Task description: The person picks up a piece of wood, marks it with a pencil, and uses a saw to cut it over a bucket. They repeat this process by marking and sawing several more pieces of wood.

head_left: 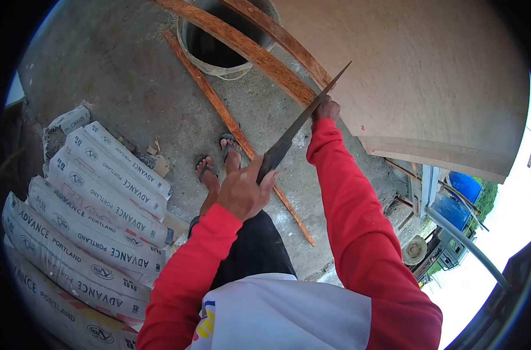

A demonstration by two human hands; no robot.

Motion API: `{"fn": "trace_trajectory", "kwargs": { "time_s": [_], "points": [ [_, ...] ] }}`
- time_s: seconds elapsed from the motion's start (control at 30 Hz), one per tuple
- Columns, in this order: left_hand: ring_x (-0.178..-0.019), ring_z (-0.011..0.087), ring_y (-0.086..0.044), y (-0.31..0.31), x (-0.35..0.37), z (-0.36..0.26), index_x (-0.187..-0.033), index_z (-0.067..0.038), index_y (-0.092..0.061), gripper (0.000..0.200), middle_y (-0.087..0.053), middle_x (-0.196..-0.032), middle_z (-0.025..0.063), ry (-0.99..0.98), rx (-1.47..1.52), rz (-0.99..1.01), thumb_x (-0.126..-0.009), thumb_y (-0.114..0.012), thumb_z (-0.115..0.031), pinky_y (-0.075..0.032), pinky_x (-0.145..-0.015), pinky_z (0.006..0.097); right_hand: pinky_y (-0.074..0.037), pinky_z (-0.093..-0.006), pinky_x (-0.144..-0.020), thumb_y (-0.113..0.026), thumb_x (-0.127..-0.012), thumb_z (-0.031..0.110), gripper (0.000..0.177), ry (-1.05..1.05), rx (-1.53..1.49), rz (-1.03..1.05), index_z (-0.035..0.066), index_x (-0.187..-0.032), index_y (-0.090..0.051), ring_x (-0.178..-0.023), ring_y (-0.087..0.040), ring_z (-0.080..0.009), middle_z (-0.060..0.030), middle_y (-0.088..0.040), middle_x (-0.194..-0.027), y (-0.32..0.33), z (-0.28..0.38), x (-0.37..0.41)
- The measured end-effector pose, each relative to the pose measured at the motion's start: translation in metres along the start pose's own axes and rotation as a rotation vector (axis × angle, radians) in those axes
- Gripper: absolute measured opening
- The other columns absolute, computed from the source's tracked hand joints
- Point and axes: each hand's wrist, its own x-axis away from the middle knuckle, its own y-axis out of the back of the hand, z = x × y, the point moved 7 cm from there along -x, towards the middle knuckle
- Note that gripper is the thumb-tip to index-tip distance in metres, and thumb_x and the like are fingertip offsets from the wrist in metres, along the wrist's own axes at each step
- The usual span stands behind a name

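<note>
My left hand (pixel 245 191) is closed around the dark handle of a handsaw (pixel 307 119). Its tapering blade slants up and to the right, overlapping the near ends of two reddish-brown wood strips. One wood strip (pixel 259 55) lies across the top of a bucket (pixel 185 49), the other wood strip (pixel 283 38) just to its right. At the near end of these strips, my right hand (pixel 327 109) is wrapped with bent fingers, partly behind the blade. Beyond it, the edge of a broad plywood sheet (pixel 434 76) runs close by.
A third wood strip (pixel 210 93) lies diagonally on the concrete floor (pixel 119 76), beside my sandalled feet (pixel 230 149). Stacked cement bags (pixel 96 201) fill the left side. Several wood scraps lie near them. Blue drums (pixel 461 195) and a metal pipe (pixel 469 248) stand at the right.
</note>
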Motion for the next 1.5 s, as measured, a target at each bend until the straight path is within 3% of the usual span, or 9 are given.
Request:
{"fn": "trace_trajectory", "kwargs": {
  "time_s": [0.37,0.6,0.7,0.8,1.0,1.2,1.3,1.33,1.5],
  "points": [
    [-0.082,0.0425,-0.068,0.000,-0.032,-0.017,-0.116,-0.001,-0.059,0.032,-0.068,-0.091,0.0247,0.031,-0.195,0.018,-0.088,-0.064,-0.017,-0.055,-0.067,0.0464,-0.053,-0.0395,-0.079,-0.036,-0.092,0.029,0.050,0.198,0.215,-0.033,-0.007,-0.078,-0.069,-0.075,-0.070,-0.0344,-0.0168,-0.068,-0.064,-0.018,-0.004,-0.024],
    [-0.068,0.0379,-0.068,0.046,0.095,0.024,-0.116,-0.004,-0.058,0.037,-0.067,-0.086,0.0233,-0.038,0.184,-0.137,-0.086,-0.067,-0.024,-0.052,-0.058,0.0452,-0.054,-0.0388,-0.078,-0.033,-0.096,0.027,0.047,-0.180,-0.036,0.133,-0.001,-0.088,-0.070,-0.073,-0.071,-0.0329,-0.0145,-0.070,-0.067,-0.016,-0.004,-0.015],
    [-0.083,0.0387,-0.070,-0.003,0.008,0.014,-0.126,0.004,-0.053,0.046,-0.068,-0.092,0.0241,-0.131,-0.250,0.035,-0.087,-0.066,-0.016,-0.056,-0.072,0.0411,-0.053,-0.0375,-0.078,-0.032,-0.096,0.028,0.050,0.301,0.296,0.032,-0.005,-0.088,-0.068,-0.073,-0.071,-0.0307,-0.0143,-0.069,-0.064,-0.008,0.017,-0.004],
    [-0.079,0.0381,-0.070,-0.012,-0.028,-0.027,-0.124,0.004,-0.054,0.044,-0.068,-0.085,0.0231,-0.060,-0.361,-0.379,-0.089,-0.064,-0.020,-0.054,-0.070,0.0425,-0.053,-0.0378,-0.080,-0.032,-0.096,0.027,0.049,0.171,0.166,0.171,-0.005,-0.085,-0.068,-0.072,-0.071,-0.0304,-0.0140,-0.068,-0.061,-0.011,0.013,-0.012],
    [-0.089,0.0457,-0.066,0.064,0.097,0.007,-0.120,-0.002,-0.057,0.040,-0.064,-0.100,0.0289,0.034,0.118,-0.006,-0.085,-0.066,-0.020,-0.056,-0.072,0.0478,-0.052,-0.0413,-0.080,-0.034,-0.095,0.031,0.053,-0.107,-0.055,0.097,-0.004,-0.076,-0.069,-0.073,-0.070,-0.0330,-0.0154,-0.067,-0.060,-0.013,0.007,-0.009],
    [-0.071,0.0431,-0.064,-0.023,-0.080,-0.027,-0.116,0.000,-0.059,0.035,-0.067,-0.084,0.0227,0.072,-0.111,-0.015,-0.089,-0.063,-0.022,-0.052,-0.066,0.0472,-0.051,-0.0460,-0.084,-0.039,-0.092,0.030,0.050,0.053,0.044,-0.042,-0.005,-0.073,-0.069,-0.082,-0.069,-0.0373,-0.0253,-0.068,-0.076,-0.014,-0.003,-0.021],
    [-0.073,0.0418,-0.065,-0.003,-0.012,-0.019,-0.114,-0.001,-0.059,0.032,-0.067,-0.082,0.0225,-0.362,-0.209,-0.232,-0.089,-0.064,-0.019,-0.052,-0.065,0.0466,-0.050,-0.0485,-0.085,-0.043,-0.090,0.028,0.046,0.082,0.048,0.073,-0.006,-0.074,-0.069,-0.087,-0.067,-0.0411,-0.0272,-0.068,-0.085,-0.001,0.018,-0.007],
    [-0.084,0.0438,-0.066,0.008,0.030,0.013,-0.115,0.001,-0.058,0.036,-0.065,-0.100,0.0260,0.030,0.079,-0.007,-0.086,-0.066,-0.019,-0.055,-0.065,0.0476,-0.050,-0.0484,-0.085,-0.044,-0.089,0.028,0.045,0.032,-0.021,0.061,-0.006,-0.075,-0.069,-0.088,-0.067,-0.0420,-0.0271,-0.068,-0.086,-0.012,0.013,-0.014],
    [-0.092,0.0422,-0.067,0.044,0.092,0.019,-0.121,0.005,-0.054,0.041,-0.066,-0.102,0.0268,0.015,0.140,0.014,-0.084,-0.065,-0.010,-0.057,-0.074,0.0435,-0.050,-0.0481,-0.084,-0.045,-0.089,0.027,0.043,-0.051,-0.044,0.035,-0.008,-0.078,-0.068,-0.091,-0.066,-0.0441,-0.0279,-0.068,-0.088,-0.039,-0.020,-0.044]
  ]
}}
